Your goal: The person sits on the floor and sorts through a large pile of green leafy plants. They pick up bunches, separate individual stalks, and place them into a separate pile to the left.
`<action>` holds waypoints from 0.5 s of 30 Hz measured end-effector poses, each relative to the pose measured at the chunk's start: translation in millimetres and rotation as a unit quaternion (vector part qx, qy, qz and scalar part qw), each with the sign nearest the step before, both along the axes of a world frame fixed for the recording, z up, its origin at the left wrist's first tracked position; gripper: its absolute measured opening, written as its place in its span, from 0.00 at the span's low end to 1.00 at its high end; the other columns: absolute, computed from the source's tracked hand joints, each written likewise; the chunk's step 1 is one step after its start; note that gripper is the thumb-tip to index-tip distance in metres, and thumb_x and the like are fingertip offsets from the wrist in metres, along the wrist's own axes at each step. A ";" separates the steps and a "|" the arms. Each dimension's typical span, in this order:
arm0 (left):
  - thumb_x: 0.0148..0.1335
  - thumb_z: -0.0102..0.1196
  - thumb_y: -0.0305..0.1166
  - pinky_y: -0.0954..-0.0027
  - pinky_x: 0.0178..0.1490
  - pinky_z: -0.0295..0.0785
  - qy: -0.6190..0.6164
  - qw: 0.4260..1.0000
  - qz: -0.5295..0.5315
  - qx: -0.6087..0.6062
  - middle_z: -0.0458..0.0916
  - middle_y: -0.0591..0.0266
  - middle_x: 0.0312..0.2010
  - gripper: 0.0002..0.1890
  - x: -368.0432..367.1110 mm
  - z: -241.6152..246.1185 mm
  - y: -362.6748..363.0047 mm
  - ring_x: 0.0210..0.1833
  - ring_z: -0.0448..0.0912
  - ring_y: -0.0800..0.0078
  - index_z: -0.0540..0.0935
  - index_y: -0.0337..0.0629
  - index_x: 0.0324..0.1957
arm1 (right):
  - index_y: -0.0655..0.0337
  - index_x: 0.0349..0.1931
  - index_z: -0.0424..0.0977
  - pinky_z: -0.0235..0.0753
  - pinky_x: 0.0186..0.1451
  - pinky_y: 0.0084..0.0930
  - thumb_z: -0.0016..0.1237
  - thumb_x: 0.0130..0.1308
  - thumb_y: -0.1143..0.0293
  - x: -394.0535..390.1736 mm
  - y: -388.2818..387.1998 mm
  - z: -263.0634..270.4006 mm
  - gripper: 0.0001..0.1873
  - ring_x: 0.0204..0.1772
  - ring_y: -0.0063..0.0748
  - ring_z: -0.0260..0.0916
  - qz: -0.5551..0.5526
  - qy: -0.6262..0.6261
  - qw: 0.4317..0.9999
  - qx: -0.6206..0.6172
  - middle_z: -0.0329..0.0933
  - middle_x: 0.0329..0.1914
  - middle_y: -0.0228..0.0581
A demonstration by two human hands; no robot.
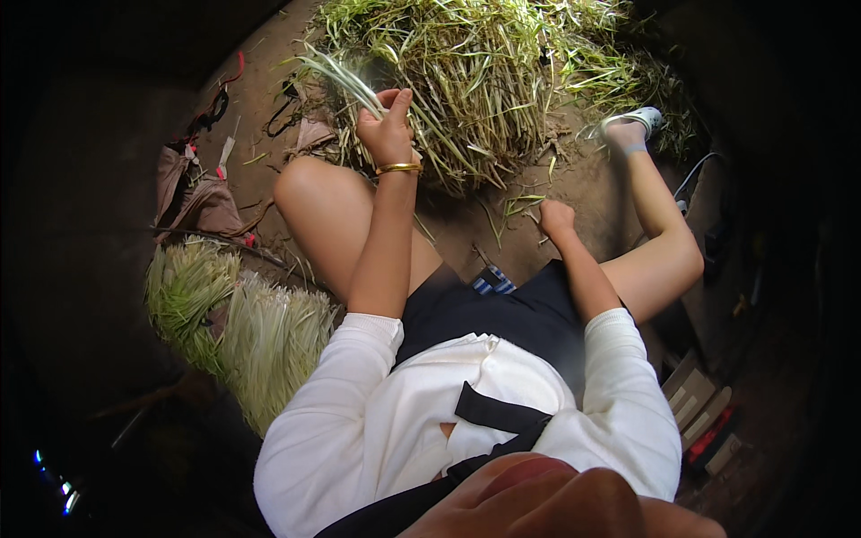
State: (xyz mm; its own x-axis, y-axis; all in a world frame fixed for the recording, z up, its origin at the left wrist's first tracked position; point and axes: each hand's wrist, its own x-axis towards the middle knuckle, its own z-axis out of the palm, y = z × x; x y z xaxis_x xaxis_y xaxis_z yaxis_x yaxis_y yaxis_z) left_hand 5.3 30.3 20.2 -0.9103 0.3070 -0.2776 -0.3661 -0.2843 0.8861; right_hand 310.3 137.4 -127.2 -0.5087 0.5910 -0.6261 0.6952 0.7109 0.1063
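Note:
My left hand (386, 134), with a gold bangle at its wrist, is raised at the left side of a large heap of long green stalks (471, 101). Its fingers are closed around a few slender pale stalks (344, 79), whose tips point up and left. Lower down, in front of the heap, my right hand (557, 219) is a fist near the floor. Thin green leaf strips (521, 204) stick out from its finger side; the fingers hide their other ends. At my left lie bundles of neatly aligned pale-green stalks (272, 343), their white ends towards the heap.
Crumpled brown cloth (202, 202) and a red-and-black cord (218, 104) lie on the left. My foot in a white clog (646, 121) rests right of the heap. Leaf scraps dot the brown floor (592, 178). Flat pale pieces (689, 397) stand at the lower right.

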 end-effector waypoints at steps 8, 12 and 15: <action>0.53 0.63 0.24 0.84 0.13 0.45 -0.070 0.991 -0.115 0.028 0.71 0.73 0.18 0.09 27.4 -1.9 -3.3 0.11 0.57 0.90 0.74 0.42 0.31 | 0.61 0.58 0.59 0.67 0.56 0.35 0.52 0.55 0.72 -104.0 -40.3 80.8 0.29 0.58 0.44 0.67 -0.068 0.521 0.808 -0.268 0.68 0.55 0.51; 0.57 0.61 0.30 0.85 0.12 0.47 -0.096 0.988 -0.116 0.024 0.76 0.68 0.24 0.09 19.2 0.9 -13.1 0.12 0.58 0.89 0.73 0.42 0.32 | 0.62 0.37 0.70 0.70 0.41 0.42 0.46 0.57 0.71 -100.0 -42.3 69.2 0.08 0.40 0.53 0.71 0.036 0.424 0.895 -0.136 0.76 0.36 0.48; 0.66 0.49 0.38 0.85 0.12 0.48 -0.063 0.996 -0.019 0.062 0.76 0.63 0.28 0.11 -7.2 4.6 -31.6 0.14 0.59 0.88 0.73 0.40 0.34 | 0.60 0.29 0.73 0.73 0.35 0.43 0.46 0.53 0.73 -81.2 -39.5 59.1 0.04 0.34 0.52 0.73 0.070 0.244 0.965 -0.071 0.73 0.26 0.47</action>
